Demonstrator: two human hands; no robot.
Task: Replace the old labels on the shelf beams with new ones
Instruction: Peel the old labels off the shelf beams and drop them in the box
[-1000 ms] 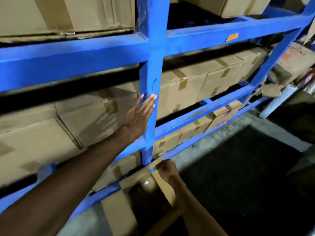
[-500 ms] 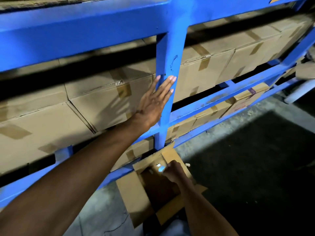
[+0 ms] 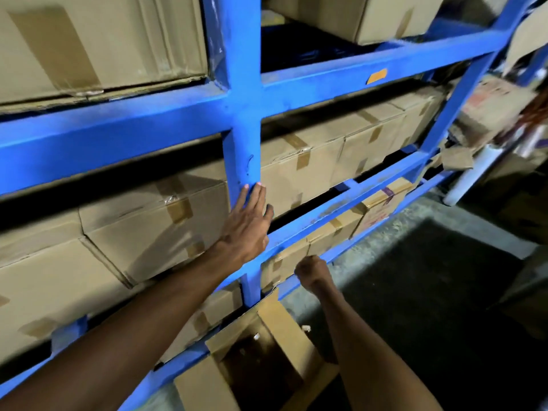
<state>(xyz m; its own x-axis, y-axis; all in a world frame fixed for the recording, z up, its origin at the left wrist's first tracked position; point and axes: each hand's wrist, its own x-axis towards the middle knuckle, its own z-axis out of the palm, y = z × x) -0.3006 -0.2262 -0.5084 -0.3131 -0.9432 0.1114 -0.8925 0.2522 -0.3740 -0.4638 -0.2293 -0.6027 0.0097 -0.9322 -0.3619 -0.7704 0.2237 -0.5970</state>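
Note:
A blue steel shelf rack fills the view, with an upright post (image 3: 243,149) crossing a wide beam (image 3: 118,134). An orange label (image 3: 376,76) is stuck on the upper right beam (image 3: 341,81). My left hand (image 3: 246,225) lies flat on the post, fingers together and pointing up, holding nothing. My right hand (image 3: 311,271) is closed in a fist just in front of the lower beam (image 3: 350,203); whether it holds anything is hidden. An open cardboard box (image 3: 258,360) sits on the floor below both hands.
Taped cardboard cartons (image 3: 154,221) fill the shelves behind the beams. A white roll (image 3: 471,176) leans at the right end of the rack. Grey concrete floor (image 3: 415,292) with a dark patch lies to the right. Small white scraps (image 3: 305,328) lie by the open box.
My right hand has risen out of the open floor box to the lower beam, closed. The view tilted up, so the orange label shows again. My left hand stays flat on the post.

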